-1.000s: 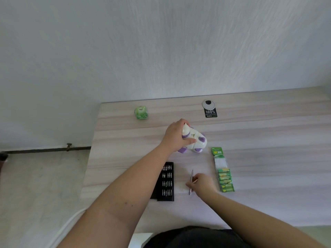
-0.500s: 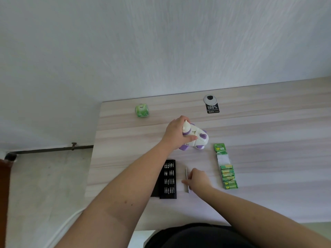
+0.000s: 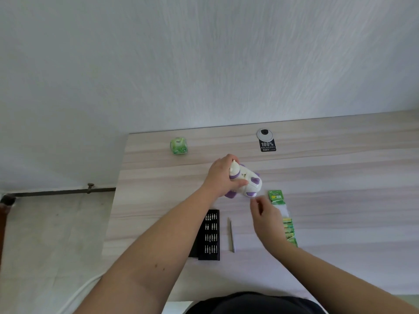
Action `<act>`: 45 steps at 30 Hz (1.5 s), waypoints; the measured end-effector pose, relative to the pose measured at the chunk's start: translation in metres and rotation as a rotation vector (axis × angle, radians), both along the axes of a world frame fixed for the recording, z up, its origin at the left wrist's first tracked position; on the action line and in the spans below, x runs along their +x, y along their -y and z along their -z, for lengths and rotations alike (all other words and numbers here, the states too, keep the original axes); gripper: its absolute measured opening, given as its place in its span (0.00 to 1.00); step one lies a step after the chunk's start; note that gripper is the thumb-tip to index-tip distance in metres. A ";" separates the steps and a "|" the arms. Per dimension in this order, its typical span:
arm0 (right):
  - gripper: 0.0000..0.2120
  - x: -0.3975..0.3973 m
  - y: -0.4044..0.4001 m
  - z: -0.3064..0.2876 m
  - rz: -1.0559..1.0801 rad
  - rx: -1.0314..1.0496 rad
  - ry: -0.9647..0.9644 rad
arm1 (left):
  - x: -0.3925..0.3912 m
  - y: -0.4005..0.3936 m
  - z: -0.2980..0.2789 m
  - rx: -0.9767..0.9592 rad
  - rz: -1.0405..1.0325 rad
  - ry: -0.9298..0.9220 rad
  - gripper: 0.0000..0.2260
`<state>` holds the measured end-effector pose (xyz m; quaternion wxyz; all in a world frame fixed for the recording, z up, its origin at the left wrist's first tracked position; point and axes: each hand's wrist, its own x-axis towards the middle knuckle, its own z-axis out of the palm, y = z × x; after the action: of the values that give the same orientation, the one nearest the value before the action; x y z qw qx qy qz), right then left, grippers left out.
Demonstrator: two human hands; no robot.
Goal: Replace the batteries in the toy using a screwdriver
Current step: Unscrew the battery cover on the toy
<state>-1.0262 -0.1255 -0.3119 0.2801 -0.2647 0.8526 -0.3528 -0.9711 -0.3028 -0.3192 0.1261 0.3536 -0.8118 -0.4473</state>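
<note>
**Gripping the toy at mid-table**

The left hand (image 3: 221,175) clasped the white-and-purple toy (image 3: 246,183) on the table (image 3: 340,177). Just beside it hovered the right hand (image 3: 266,217), fingers loose, holding nothing. The screwdriver (image 3: 232,234) lay between bit case (image 3: 209,234) and battery pack (image 3: 283,216).

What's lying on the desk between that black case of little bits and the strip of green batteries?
In the head view, a slim silver screwdriver lies between the bit case and the battery strip. The right hand also hovers there, touching neither.
</note>
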 end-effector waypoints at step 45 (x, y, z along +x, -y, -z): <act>0.09 -0.076 0.080 -0.022 -0.817 0.269 -0.842 | -0.003 0.003 0.010 -0.107 0.011 0.051 0.25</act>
<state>-1.1021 -0.2055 -0.2902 0.0624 -0.6501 0.7567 0.0296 -0.9742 -0.3061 -0.3296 0.1217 0.3531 -0.8394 -0.3950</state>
